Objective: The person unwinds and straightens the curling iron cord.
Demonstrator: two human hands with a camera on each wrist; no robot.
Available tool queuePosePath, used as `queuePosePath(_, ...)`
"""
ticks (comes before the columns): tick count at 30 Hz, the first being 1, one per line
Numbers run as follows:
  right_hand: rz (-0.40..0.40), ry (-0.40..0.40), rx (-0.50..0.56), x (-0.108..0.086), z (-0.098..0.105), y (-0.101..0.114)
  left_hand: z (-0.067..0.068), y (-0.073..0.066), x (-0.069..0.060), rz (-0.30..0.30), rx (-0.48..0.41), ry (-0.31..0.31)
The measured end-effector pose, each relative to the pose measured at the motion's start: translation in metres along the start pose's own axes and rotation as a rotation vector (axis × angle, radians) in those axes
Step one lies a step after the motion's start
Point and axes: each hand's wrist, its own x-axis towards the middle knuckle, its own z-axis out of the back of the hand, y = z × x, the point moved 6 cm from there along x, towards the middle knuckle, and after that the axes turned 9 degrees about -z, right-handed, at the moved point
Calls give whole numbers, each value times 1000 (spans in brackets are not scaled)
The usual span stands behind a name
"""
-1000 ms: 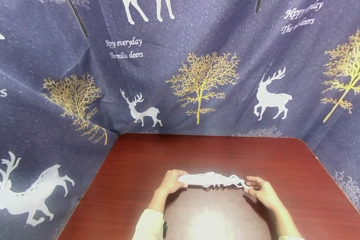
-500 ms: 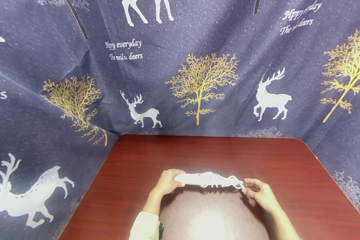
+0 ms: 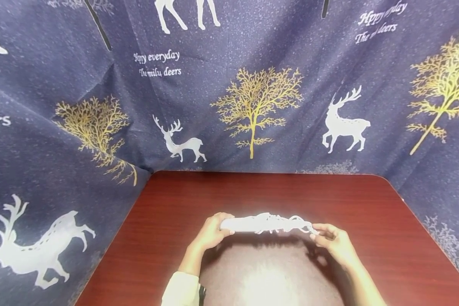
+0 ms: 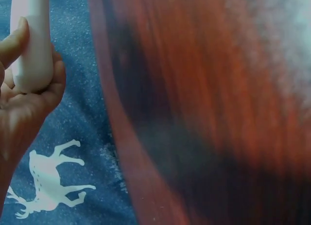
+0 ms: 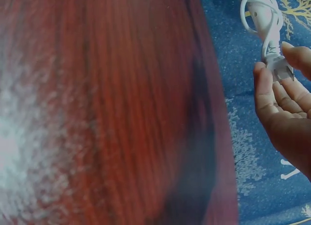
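1. Head view: white bar (image 3: 239,224) full length, crosswise between both hands, cord (image 3: 298,221) bunched at its right part. Cord wrapped round bar or just lying on it: can't tell.
2. Left wrist view: only the bar's smooth, rounded end, close up; cord is out of frame.
3. Right wrist view: plug (image 5: 279,67) clear, ribbed neck and prong end readable, cord looped just beside it. In head view plug is too small and washed out for that.
4. Left hand (image 3: 210,233): curled on bar's left end, thumb one side, fingers the other.
5. Right hand (image 3: 338,246): thumb and fingers nearly closed, pinching plug at cord's right end.
6. Bar: roughly level, raised above table (image 3: 191,195), shadow falling below it, apart from it.
7. Table: red-brown, strong glare near the front.
8. Cloth (image 3: 229,55): dark blue, deer and tree prints, behind table and at left.
9. Pale sleeve (image 3: 181,289) on left arm.
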Motion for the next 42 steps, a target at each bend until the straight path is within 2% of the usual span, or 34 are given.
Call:
queuePosePath(5, 12, -22, -26, 0, 1, 4, 5, -4, 0, 1, -52, -3)
queuePosePath(10, 35, -36, 65, 0, 4, 2, 8, -5, -2, 5, -85, -16)
queuePosePath(16, 22, 87, 267, -2, 1, -6, 8, -1, -7, 48, -160, -35)
queuePosePath(20, 86, 69, 285, -1, 2, -4, 8, 1, -8, 63, -235, -44)
queuePosePath(22, 126, 36, 268, -1, 3, 0, 8, 1, -9, 65, -262, -49)
queuePosePath(25, 131, 13, 288, -1, 4, 3, 15, -15, -9, 66, -286, -51)
queuePosePath(29, 178, 48, 369, -2, 2, 5, 26, -37, -10, 64, -317, -57)
queuePosePath(32, 212, 94, 444, -2, 0, 6, 26, -37, -11, 66, -338, -54)
queuePosePath(35, 200, 118, 513, -2, -2, 7, 26, -38, -12, 61, -351, -46)
queuePosePath(39, 164, 103, 553, -1, -3, 8, 26, -41, -10, 45, -358, -45)
queuePosePath(42, 168, 116, 587, -2, -4, 10, 24, -38, -9, 41, -365, -49)
